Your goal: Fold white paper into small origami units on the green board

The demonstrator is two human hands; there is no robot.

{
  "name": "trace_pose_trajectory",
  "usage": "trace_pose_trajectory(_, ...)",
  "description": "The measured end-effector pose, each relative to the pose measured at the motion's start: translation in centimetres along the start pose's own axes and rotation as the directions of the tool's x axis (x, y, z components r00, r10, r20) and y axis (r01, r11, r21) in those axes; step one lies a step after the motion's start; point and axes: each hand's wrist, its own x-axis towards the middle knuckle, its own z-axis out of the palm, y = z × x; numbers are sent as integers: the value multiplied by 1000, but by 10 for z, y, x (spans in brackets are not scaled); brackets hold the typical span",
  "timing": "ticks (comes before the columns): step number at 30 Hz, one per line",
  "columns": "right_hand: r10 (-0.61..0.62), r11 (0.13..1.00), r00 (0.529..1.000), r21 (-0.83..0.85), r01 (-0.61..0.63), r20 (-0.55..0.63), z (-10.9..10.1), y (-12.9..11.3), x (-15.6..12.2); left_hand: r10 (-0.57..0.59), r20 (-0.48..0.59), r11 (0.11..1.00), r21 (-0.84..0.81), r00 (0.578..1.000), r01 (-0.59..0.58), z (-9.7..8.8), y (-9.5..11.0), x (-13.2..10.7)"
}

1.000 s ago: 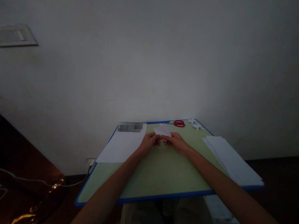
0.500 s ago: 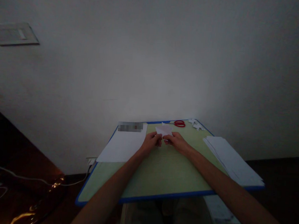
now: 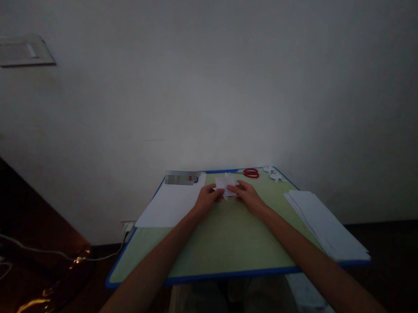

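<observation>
A small piece of folded white paper (image 3: 226, 182) with pointed corners is held between my two hands, over the far middle of the green table (image 3: 222, 241). My left hand (image 3: 208, 196) pinches its left edge, thumb on top. From the right, my right hand (image 3: 245, 194) grips it with the thumb lying across its face. The fingers beneath the paper are partly hidden. Just beyond it lies a pair of scissors (image 3: 250, 173) with red handles, the blades pointing left.
White paper (image 3: 173, 206) lies at the table's left, with a blurred-out object (image 3: 181, 177) on its far end. Small folded paper pieces (image 3: 276, 177) sit in the far right corner. A stack of white sheets (image 3: 324, 223) covers the right edge. The wall (image 3: 211, 105) stands right behind.
The folded paper now lies flatter, with a point showing toward me between my hands. My left hand has shifted slightly left, and my right thumb has come onto the paper's face.
</observation>
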Motion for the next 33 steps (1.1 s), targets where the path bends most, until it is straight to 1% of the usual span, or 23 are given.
trace_pose_trajectory(3,-50,999,998,16,50,-28,-1,-1,1,7,36,1000,0,999,-7,1,2,-1)
trace_pose_trajectory(5,-70,996,997,63,71,-15,-1,-2,1,8,46,1000,3,999,-8,1,3,-2)
trace_pose_trajectory(7,-97,990,995,107,97,2,-1,-4,0,-9,32,1000,-2,999,10,2,3,-1)
trace_pose_trajectory(13,-149,989,989,21,149,-4,-1,-6,0,-79,-26,996,-49,997,77,3,-2,0)
trace_pose_trajectory(16,-148,988,989,52,147,10,-1,-4,0,-89,-32,994,-68,996,87,3,-4,1)
trace_pose_trajectory(21,-133,989,991,59,133,-3,-2,-3,1,-43,-12,998,-42,999,43,3,-1,-1)
trace_pose_trajectory(25,-104,987,995,123,103,4,-1,-2,1,-41,-53,999,28,998,43,3,3,-2)
trace_pose_trajectory(30,-61,997,998,52,60,11,2,-4,-3,-25,-56,992,119,998,31,3,4,-3)
trace_pose_trajectory(33,-22,998,999,67,20,33,1,-4,-3,3,-44,988,156,999,4,2,2,-3)
